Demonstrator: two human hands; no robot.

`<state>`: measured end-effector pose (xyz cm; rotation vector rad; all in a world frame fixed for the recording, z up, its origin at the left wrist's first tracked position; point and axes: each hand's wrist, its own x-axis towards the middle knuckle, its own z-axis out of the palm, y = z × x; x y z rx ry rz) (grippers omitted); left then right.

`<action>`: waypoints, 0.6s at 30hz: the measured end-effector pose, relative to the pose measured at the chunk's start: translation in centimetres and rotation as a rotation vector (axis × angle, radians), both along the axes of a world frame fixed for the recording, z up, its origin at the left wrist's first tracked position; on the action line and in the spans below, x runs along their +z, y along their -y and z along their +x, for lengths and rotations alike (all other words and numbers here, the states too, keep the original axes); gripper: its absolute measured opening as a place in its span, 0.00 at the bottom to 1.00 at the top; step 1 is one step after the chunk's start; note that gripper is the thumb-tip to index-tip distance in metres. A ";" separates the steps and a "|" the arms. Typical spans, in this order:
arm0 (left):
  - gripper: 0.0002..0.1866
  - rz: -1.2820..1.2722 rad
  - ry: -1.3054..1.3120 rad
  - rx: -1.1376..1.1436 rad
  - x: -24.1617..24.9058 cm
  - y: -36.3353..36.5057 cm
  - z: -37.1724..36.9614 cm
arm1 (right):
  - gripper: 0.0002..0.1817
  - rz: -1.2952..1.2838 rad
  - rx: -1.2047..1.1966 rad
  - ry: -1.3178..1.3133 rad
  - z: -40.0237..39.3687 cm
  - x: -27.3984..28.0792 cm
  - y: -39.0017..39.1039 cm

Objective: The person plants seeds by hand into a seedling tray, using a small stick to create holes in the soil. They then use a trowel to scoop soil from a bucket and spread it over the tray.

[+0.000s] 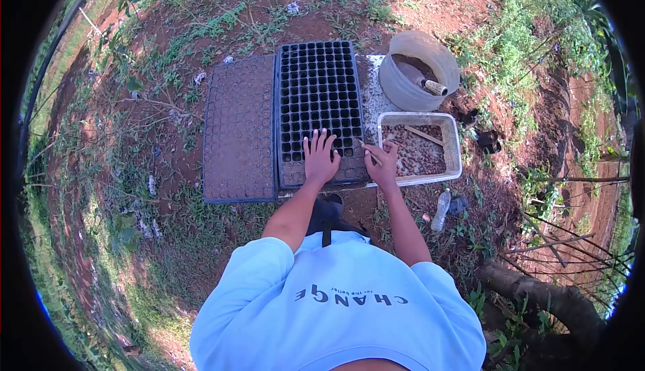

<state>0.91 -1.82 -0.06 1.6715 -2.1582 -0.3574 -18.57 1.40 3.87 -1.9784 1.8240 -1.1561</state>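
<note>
A black seedling tray [319,82] lies lengthwise in front of me. Its far cells show as dark hollows, while the nearest rows hold brown soil. Fingers spread, my left hand [322,159] rests on the tray's near part. My right hand [381,164] is at the tray's right edge, pinching a short thin wooden stick [371,155] that points toward the cells. Just right of that hand is a white plastic basin [459,163] of reddish-brown, seed-like pieces [418,157]. A flat wooden strip [424,134] lies across them.
On the left, a second seedling tray [240,129] is filled with soil. A round translucent tub [403,75] holds soil and a bottle-like object [435,87]. A plastic bottle [440,210] lies on the ground below the basin. Branches [544,290] are at lower right.
</note>
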 end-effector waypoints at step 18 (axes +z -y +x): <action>0.27 -0.008 0.023 0.006 0.1 0.0 -0.2 | 0.11 0.012 0.011 0.073 -0.3 0.3 0.0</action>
